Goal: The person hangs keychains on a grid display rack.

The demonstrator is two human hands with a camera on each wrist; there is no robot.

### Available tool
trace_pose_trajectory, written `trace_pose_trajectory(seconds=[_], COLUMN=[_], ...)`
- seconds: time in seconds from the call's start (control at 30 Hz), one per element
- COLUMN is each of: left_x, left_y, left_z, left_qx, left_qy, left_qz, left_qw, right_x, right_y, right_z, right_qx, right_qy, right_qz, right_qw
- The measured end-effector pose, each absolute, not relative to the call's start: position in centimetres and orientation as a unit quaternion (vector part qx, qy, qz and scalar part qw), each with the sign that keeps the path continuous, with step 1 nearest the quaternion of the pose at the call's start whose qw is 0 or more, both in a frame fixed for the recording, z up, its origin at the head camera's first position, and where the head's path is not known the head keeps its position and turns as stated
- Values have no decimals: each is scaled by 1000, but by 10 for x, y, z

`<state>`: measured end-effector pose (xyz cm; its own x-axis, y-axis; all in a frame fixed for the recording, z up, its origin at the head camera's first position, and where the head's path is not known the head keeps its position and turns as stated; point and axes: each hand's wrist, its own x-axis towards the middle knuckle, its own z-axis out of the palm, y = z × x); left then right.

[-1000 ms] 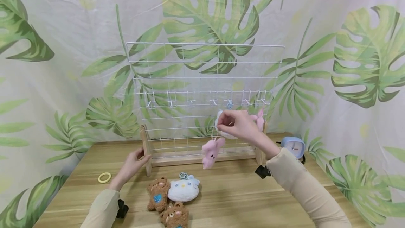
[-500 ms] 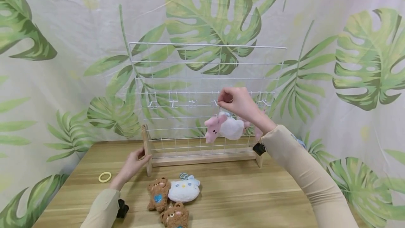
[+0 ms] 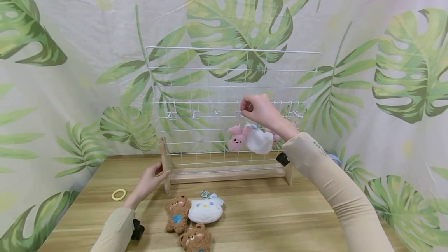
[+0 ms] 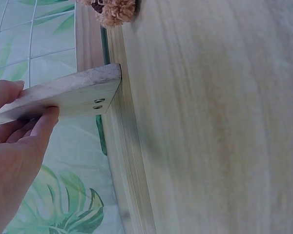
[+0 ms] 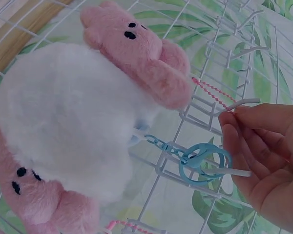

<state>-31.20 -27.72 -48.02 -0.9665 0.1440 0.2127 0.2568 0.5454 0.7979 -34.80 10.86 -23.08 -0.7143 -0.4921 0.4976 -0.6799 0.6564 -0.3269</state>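
A white wire grid rack [image 3: 232,51] stands on wooden legs at the back of the table. My left hand [image 3: 150,180] grips its left wooden leg [image 4: 73,95], thumb on one face and fingers on the other. Up at the row of hooks, my right hand [image 3: 262,112] pinches the pink bead chain [image 5: 212,90] of a pink plush keychain [image 5: 136,53]. The chain lies right at a white hook [image 5: 248,101] in the right wrist view. Beside it a white plush [image 5: 68,117] hangs by a blue ring [image 5: 182,171], and another pink plush [image 5: 53,200] hangs beyond.
Two brown bear plushes, one left [image 3: 177,214] and one in front [image 3: 196,238], lie before the rack with a white plush [image 3: 205,210]. A yellow ring [image 3: 119,195] is at the left. Bare hooks [image 3: 193,114] line the rack's left half. My right sleeve mostly hides a blue clock [image 3: 335,160].
My right hand has risen from in front of the rack to the hooks, lifting the pink plush keychain with it. The left hand keeps its grip on the wooden leg.
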Motion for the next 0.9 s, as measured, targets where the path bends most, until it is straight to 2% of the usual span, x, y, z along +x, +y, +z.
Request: trace_pose_trajectory(seconds=[0.3, 0.57, 0.73, 0.9], left_x=[-312, -312, -311, -312], left_y=[-274, -274, -275, -276], left_z=[-480, -480, -478, -479], left_qx=[-120, -122, -116, -114], left_qy=[-873, -871, -874, -875], left_qz=[-469, -473, -468, -467], left_qw=[67, 61, 56, 56], right_x=[-340, -310, -294, -295], right_y=[115, 118, 106, 84], right_z=[-230, -235, -266, -324], right_qx=[331, 375, 416, 458], right_qy=[-886, -852, -846, -844], right_qz=[256, 287, 276, 252], right_qw=[196, 224, 187, 117])
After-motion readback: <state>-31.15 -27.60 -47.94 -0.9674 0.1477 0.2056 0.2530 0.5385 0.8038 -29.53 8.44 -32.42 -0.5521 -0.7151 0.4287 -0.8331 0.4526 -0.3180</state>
